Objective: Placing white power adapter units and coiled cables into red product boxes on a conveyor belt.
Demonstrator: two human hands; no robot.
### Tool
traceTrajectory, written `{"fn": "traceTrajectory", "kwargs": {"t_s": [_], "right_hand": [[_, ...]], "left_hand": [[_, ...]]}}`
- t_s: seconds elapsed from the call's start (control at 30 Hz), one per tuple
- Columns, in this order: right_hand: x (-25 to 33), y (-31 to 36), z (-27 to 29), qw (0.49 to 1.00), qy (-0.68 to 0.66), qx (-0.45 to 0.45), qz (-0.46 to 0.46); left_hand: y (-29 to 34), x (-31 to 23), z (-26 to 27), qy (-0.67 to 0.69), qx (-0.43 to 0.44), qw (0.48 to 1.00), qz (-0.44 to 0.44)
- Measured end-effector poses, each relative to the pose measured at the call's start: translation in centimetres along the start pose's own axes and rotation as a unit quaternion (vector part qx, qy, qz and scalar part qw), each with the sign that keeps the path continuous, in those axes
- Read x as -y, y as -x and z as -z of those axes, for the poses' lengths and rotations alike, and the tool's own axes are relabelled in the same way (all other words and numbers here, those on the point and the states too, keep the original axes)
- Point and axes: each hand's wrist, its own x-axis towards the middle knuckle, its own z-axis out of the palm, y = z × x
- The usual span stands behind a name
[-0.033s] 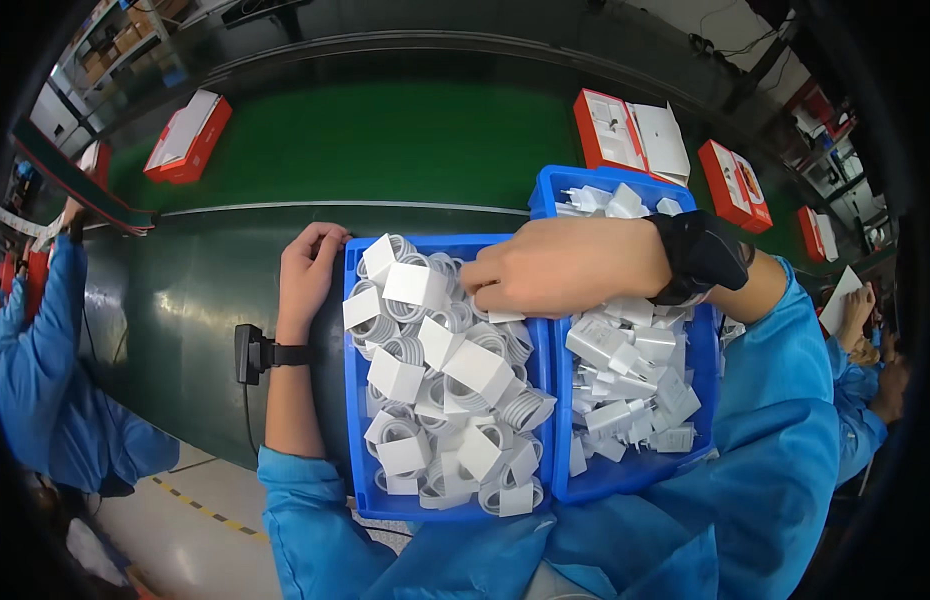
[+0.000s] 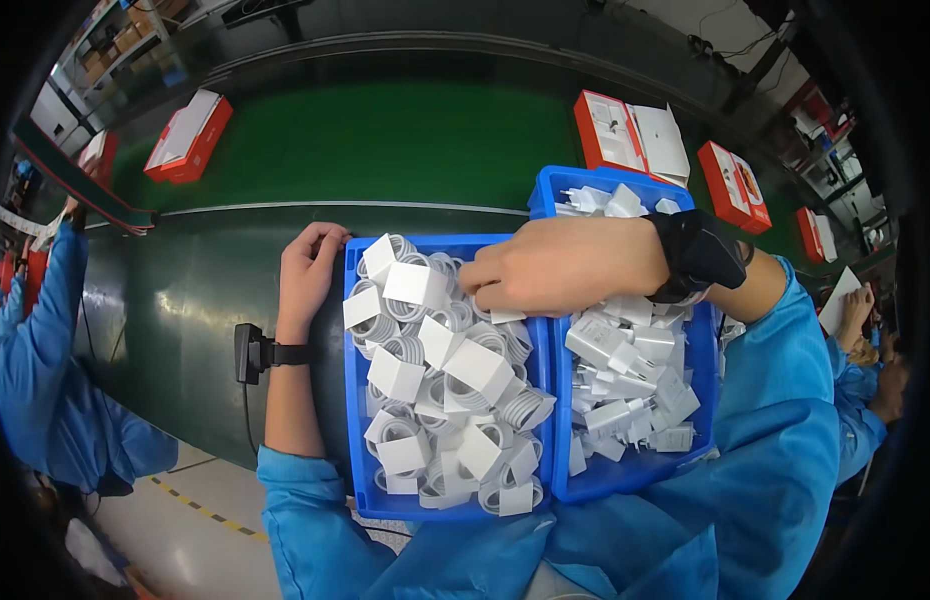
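Note:
My right hand (image 2: pixel 560 265) reaches over the rim between two blue bins, its fingers bent and drawn together down at the upper right of the coiled cables (image 2: pixel 415 285). What lies under the fingertips is hidden. Those white cables, each in a white paper sleeve, fill the left blue bin (image 2: pixel 353 430). White plug chargers (image 2: pixel 625 350) fill the right blue bin (image 2: pixel 585 488) under my right wrist. Beside the left bin's far left corner, my left hand (image 2: pixel 310 265) rests on the table, loosely bent, holding nothing I can see.
Beyond the bins runs a green conveyor belt (image 2: pixel 385 140) with open red boxes (image 2: pixel 615 135) at the right and a red box (image 2: pixel 190 140) at the left. A black wrist device (image 2: pixel 250 353) with a cable sits on my left wrist. People in blue work at both sides.

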Motion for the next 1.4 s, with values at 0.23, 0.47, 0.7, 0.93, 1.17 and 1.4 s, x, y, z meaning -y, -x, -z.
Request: {"fn": "traceTrajectory", "kwargs": {"t_s": [0.23, 0.47, 0.7, 0.93, 1.17, 1.4], "right_hand": [[0.2, 0.1, 0.3, 0.999, 0.015, -0.024, 0.018], [-1.5, 1.6, -0.5, 0.989, 0.052, -0.135, 0.011], [-9.1, 14.9, 2.3, 0.920, 0.034, -0.265, -0.286], [-18.8, 22.3, -6.0, 0.888, -0.008, -0.153, -0.434], [-21.3, 22.9, -7.9, 0.883, -0.025, -0.074, -0.463], [-20.6, 22.7, -8.9, 0.864, -0.024, -0.062, -0.500]], "left_hand": [[0.4, -0.3, 0.4, -0.020, -0.002, 1.000, -0.011], [0.4, -0.3, 0.0, -0.030, -0.003, 0.999, -0.016], [0.2, -0.9, 0.1, -0.022, -0.005, 1.000, 0.000], [0.4, -0.1, 0.1, 0.001, -0.006, 1.000, 0.006], [0.5, -0.4, 0.4, -0.012, -0.013, 1.000, 0.015], [0.5, -0.2, 0.4, -0.007, -0.006, 1.000, 0.004]]}}
